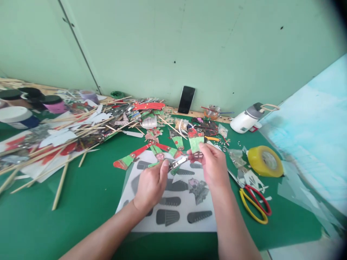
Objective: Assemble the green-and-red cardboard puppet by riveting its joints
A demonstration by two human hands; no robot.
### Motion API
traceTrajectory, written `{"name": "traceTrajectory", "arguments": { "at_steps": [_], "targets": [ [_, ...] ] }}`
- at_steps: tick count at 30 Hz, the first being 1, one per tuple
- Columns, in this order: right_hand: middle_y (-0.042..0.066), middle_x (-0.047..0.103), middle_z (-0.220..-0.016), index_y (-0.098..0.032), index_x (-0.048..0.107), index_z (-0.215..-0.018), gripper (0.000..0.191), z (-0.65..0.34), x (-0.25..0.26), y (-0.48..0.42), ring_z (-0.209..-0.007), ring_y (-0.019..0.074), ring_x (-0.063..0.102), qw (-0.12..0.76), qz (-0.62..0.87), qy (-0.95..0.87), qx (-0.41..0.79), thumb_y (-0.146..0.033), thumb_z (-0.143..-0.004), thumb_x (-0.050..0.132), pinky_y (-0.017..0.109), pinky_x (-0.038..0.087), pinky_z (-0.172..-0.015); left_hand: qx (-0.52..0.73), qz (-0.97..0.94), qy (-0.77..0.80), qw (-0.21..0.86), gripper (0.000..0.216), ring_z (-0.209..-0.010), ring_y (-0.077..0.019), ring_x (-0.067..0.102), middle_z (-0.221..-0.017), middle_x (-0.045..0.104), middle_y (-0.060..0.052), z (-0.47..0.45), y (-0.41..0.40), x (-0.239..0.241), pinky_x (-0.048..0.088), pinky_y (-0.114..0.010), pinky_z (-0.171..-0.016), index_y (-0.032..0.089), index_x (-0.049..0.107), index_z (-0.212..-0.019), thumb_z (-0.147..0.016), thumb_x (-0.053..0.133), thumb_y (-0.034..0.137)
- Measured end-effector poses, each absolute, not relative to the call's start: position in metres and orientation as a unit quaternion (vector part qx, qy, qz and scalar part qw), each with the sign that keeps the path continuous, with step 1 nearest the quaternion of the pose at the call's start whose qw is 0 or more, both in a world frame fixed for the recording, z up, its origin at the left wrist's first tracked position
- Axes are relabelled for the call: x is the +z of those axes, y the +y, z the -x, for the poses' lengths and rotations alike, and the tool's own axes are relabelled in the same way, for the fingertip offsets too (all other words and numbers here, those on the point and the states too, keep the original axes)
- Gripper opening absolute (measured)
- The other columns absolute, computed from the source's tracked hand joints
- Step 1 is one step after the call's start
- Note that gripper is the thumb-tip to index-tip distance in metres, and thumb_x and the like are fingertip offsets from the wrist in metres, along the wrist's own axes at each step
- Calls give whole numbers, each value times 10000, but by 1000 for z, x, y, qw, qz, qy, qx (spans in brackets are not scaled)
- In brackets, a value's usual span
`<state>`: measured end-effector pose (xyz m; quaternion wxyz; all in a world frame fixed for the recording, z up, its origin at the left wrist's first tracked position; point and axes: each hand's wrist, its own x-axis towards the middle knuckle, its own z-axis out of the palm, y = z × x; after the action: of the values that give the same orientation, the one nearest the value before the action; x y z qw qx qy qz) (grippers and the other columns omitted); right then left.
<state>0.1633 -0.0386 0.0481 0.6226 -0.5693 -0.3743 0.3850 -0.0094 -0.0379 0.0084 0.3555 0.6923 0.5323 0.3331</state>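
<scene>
My left hand (pixel 153 182) is closed around a silver plier-like tool (pixel 179 163), whose jaws point right toward my other hand. Between the thumb and fingers of my right hand (pixel 214 162) is a flat painted cut-out (pixel 196 142), green with a red top and a dark lower end. The tool's tip is close to that lower end; whether they touch I cannot tell. Beneath both hands lies a white sheet (pixel 127 213) printed with dark shapes. Just beyond it sits a jointed figure (pixel 143 148) of red and green painted pieces.
Red-and-yellow-handled scissors (pixel 255 204) and a yellow tape roll (pixel 264 161) lie at right. A white bottle (pixel 245 119) stands behind them. Wooden sticks (pixel 61 182) and paper scraps heap up at left, near paint jars (pixel 54 104). A phone (pixel 187 99) leans on the wall.
</scene>
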Motion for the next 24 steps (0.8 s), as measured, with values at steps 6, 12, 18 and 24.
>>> {"name": "traceTrajectory", "arguments": {
  "at_steps": [6, 12, 18, 24],
  "targets": [
    [11, 628, -585, -170, 606, -743, 272, -174, 56, -45, -463, 137, 564, 586, 521, -446, 432, -434, -806, 626, 263, 463, -461, 408, -587, 512, 476, 558, -455, -151, 457, -468, 515, -25, 22, -15, 14, 337, -267, -503, 201, 496, -517, -918, 301, 537],
    [-43, 528, -546, -181, 680, -920, 290, -177, 51, -50, -451, 93, 497, 548, 570, -470, 392, -406, -740, 710, 203, 368, -399, 425, -445, 419, 668, 499, -379, -141, 451, -450, 538, -29, 26, -4, 15, 325, -255, -400, 176, 568, -630, -868, 375, 570],
    [-87, 356, -487, -195, 691, -791, 184, -185, 56, -46, -405, 46, 314, 631, 494, -399, 446, -303, -663, 767, 211, 277, -399, 361, -493, 392, 688, 500, -402, -144, 471, -495, 575, -44, 24, -9, 12, 354, -261, -422, 171, 617, -673, -860, 384, 572],
    [-100, 329, -450, -193, 672, -725, 158, -190, 57, -42, -379, 33, 285, 677, 459, -331, 471, -258, -622, 773, 208, 239, -392, 358, -599, 410, 587, 555, -424, -145, 465, -457, 536, -29, 13, -21, 10, 367, -271, -486, 190, 575, -547, -893, 333, 550]
  ]
}}
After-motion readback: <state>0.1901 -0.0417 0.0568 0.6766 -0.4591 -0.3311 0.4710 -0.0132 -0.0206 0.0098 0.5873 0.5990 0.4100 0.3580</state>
